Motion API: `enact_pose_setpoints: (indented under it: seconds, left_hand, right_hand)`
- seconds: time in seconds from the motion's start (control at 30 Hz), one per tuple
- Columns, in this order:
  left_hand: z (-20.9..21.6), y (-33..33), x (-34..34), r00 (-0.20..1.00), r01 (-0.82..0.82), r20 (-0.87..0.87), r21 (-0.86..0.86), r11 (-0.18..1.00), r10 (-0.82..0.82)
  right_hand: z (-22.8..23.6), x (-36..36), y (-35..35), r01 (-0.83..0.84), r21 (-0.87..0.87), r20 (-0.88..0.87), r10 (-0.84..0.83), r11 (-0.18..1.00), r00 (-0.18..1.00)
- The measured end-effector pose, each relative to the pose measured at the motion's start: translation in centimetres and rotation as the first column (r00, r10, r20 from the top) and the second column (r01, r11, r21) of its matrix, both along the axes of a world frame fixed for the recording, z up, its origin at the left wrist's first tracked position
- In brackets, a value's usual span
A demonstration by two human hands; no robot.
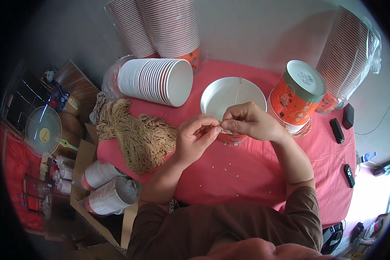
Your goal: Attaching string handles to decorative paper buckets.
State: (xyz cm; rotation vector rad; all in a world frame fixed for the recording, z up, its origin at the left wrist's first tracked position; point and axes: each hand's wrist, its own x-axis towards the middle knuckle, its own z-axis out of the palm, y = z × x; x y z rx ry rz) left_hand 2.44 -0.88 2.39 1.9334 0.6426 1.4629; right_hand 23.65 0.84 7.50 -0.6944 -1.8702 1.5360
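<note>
My left hand [195,136] and my right hand [255,123] meet above the table, thumbs and forefingers pinched together. Between them is a thin tan string [238,90], which runs from the far rim of a paper bucket [211,102] down to my fingers. The pinched part of it is mostly hidden. The bucket stands upright just beyond my hands, white inside, with orange print showing below them. To the left lies a thick bundle of tan strings [136,136]. Small pale beads [225,170] are scattered on the tablecloth in front of me.
A nested stack of white buckets [154,82] lies at the back left; taller stacks [171,30] stand behind. On the right, an upturned orange bucket [297,97] tops another stack, near a wrapped stack [344,56] and black devices [336,131]. An open carton [84,162] holds more buckets at left.
</note>
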Motion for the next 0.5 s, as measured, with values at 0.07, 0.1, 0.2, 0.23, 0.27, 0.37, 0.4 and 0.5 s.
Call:
enact_pose_setpoints:
  seconds: [0.07,0.1,0.2,0.23,0.27,0.37,0.4,0.5]
  left_hand:
    - [-0.5,0.1,-0.1,0.993,0.088,0.085,-0.095,0.992,-0.08]
    - [-0.5,0.1,0.0,0.993,0.089,0.084,-0.095,0.992,-0.081]
    - [-0.2,-0.3,0.1,0.984,0.139,0.135,-0.171,0.975,-0.116]
    - [-0.2,-0.4,0.0,0.975,0.18,0.173,-0.239,0.954,-0.141]
    - [-0.1,-0.4,0.0,0.964,0.222,0.213,-0.304,0.926,-0.161]
    - [0.1,-0.4,-0.2,0.97,0.197,0.217,-0.424,0.884,-0.112]
    - [0.3,-0.3,-0.2,0.97,0.196,0.216,-0.423,0.884,-0.112]
    - [0.7,-0.1,-0.2,0.926,0.3,0.365,-0.555,0.776,-0.097]
  right_hand:
    - [0.1,0.0,0.0,-0.01,-0.006,0.003,0.01,1.0,1.0]
    - [0.0,0.1,0.0,-0.011,-0.003,0.0,0.011,1.0,1.0]
    - [-0.3,0.0,0.2,0.009,0.045,0.011,-0.009,0.999,1.0]
    - [-0.4,0.0,0.3,0.028,0.09,0.023,-0.03,0.996,0.999]
    - [-0.4,-0.1,0.2,0.026,0.09,0.023,-0.029,0.996,0.999]
    - [-0.6,-0.6,0.0,0.163,0.183,0.068,-0.178,0.969,0.982]
    - [-0.8,-0.7,0.1,0.207,0.454,0.03,-0.247,0.867,0.969]
    - [-0.7,-1.2,-0.1,0.201,0.703,-0.024,-0.26,0.682,0.965]
